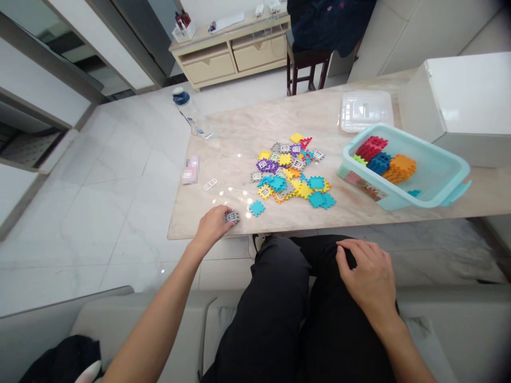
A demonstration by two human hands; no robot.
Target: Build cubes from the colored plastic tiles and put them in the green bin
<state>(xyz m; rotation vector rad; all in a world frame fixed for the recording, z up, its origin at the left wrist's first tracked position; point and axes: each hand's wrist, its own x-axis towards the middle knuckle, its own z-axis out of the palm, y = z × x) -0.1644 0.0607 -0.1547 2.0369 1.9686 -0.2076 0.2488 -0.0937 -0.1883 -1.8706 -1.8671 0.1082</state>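
My left hand point(213, 224) rests at the near edge of the marble table point(231, 138), its fingers closed on a small grey window tile point(232, 216). A teal square tile point(256, 208) lies just right of it. Further in, a pile of several coloured interlocking tiles point(293, 170) is spread on the table. One white window tile point(209, 184) lies alone to the left of the pile. My right hand point(369, 279) lies on my right thigh with fingers loosely curled and nothing in it.
A turquoise bin point(435, 181) at the right holds red, blue and orange assembled blocks point(385, 159). Its clear lid point(366, 110) lies behind it. A white box point(459, 101) stands far right. A water bottle point(192, 113) stands at the table's far left corner. A dark stool point(306, 64) stands behind the table.
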